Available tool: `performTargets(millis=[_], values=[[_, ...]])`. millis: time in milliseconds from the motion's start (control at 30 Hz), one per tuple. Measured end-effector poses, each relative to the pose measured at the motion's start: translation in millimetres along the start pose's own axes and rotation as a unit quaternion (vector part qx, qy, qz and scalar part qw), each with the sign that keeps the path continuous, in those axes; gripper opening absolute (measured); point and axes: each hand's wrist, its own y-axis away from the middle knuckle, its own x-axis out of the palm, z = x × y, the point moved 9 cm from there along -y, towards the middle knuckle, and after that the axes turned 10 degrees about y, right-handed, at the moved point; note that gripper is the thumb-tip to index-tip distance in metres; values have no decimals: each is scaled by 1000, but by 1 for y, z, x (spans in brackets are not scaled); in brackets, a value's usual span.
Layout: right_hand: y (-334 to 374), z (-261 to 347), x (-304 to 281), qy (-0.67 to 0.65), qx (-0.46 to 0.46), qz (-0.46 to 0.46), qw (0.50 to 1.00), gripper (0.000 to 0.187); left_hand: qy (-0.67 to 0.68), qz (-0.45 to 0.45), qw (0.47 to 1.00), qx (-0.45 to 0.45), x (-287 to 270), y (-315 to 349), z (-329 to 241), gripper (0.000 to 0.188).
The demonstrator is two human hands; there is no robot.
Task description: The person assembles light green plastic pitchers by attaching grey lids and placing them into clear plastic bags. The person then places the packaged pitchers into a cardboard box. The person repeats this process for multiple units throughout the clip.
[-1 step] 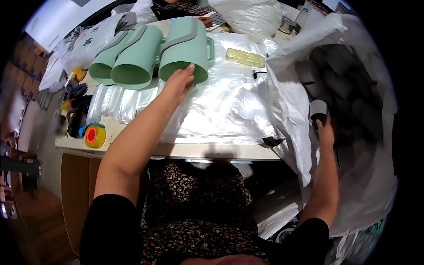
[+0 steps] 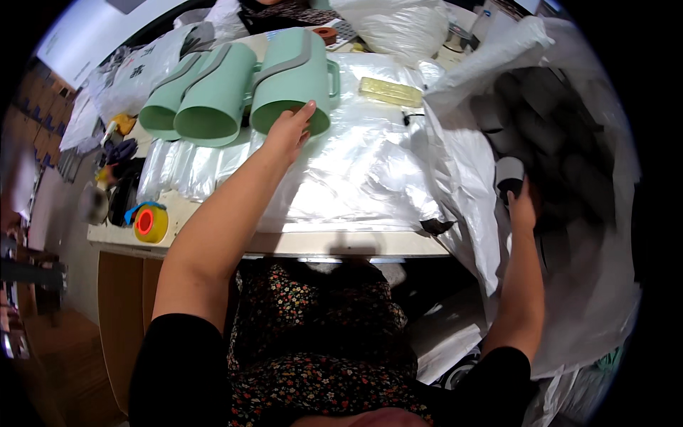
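Observation:
Three pale green pitchers lie on their sides on the table, mouths facing me. At the mouth of the nearest green pitcher (image 2: 289, 71), my left hand (image 2: 288, 134) has its fingers stretched out and apart. Whether it touches the rim is hard to tell. The other green pitchers (image 2: 219, 99) (image 2: 165, 103) lie to the left. On the right, inside a big white plastic bag (image 2: 462, 153), my right hand (image 2: 523, 206) is closed on a grey cylinder with a dark end (image 2: 509, 171). Several similar dark grey cylinders (image 2: 537, 128) fill the shadowed bag.
Clear plastic sheets or bags (image 2: 356, 188) cover the table top. A yellowish clear block (image 2: 390, 91) lies toward the back. Yellow tape with an orange core (image 2: 150, 224) stands at the front left corner. A stuffed white bag (image 2: 395, 28) and a person's patterned clothing (image 2: 306, 16) are beyond.
The whole view has shifted slightly, with the table and pitchers a little farther left. My left hand has moved slightly right relative to the nearest pitcher. My right hand keeps hold of the grey cylinder.

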Motion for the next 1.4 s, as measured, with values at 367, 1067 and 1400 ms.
performTargets(millis=[367, 1067, 1400], values=[[25, -83, -54, -213, 14, -91, 973, 56, 232, 110, 956, 141, 8, 126, -84, 36], [441, 198, -141, -754, 91, 519, 392, 41, -514, 343, 748, 242, 27, 342, -134, 24], [490, -152, -94, -218, 50, 54, 973, 36, -499, 353, 697, 375, 66, 237, -55, 34]])
